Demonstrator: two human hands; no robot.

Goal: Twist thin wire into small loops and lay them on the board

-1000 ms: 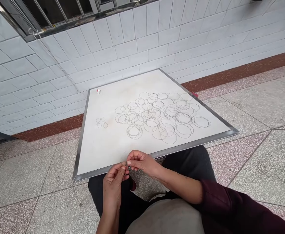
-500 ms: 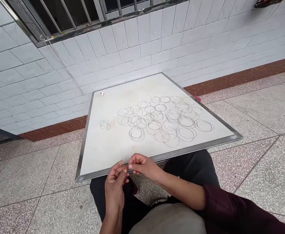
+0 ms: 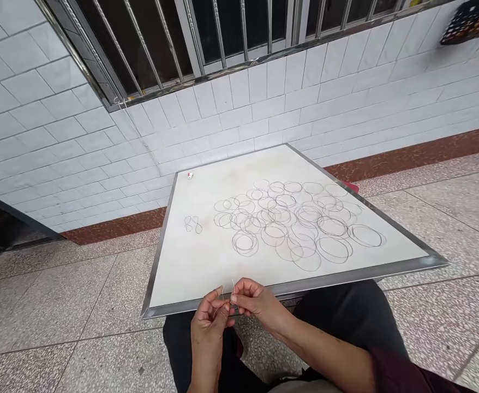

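Both my hands meet at the near edge of a white table (image 3: 207,262) with a grey metal rim. My left hand (image 3: 213,316) pinches a thin wire (image 3: 223,293) between thumb and fingers. Close beside it, my right hand (image 3: 253,300) pinches the same fine wire, its thumb against the forefinger; a short end sticks up between the hands. How the wire runs inside the fingers is hidden. Many thin wire rings (image 3: 274,233) lie overlapping over the middle and right of the tabletop. Two small figure-eight wire loops (image 3: 193,224) rest apart at the left.
A small red-and-white object (image 3: 190,176) sits near the table's far left corner. Behind stands a white tiled wall (image 3: 207,131) with a barred window (image 3: 223,33). My knees are under the near edge, above a speckled stone floor (image 3: 112,338).
The camera view has shifted, so table and hands appear lower and further right. Both hands keep their pinch on the wire, with little visible change between them.
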